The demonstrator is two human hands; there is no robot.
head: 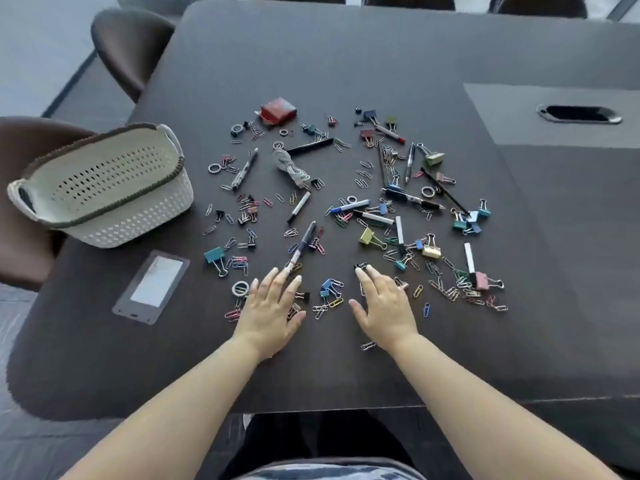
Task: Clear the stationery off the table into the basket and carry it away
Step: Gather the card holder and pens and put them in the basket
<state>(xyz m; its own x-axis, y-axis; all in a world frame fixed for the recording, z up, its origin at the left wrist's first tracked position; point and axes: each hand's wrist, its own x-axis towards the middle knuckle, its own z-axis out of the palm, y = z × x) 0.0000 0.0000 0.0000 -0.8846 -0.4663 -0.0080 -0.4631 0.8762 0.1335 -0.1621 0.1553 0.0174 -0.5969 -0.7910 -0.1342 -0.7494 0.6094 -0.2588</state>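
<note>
Table (346, 57) dark, stationery-strewn — basket (104, 188) left, chairs (128, 46) around.

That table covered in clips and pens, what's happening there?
A person is starting to tidy a dark table strewn with coloured paper clips, binder clips and pens. Both hands lie flat and open among the clutter near the front edge: the left hand by the tip of a dark pen, the right hand beside a black binder clip. The white perforated plastic basket, at the left, appears empty; nothing is lifted yet.
</note>
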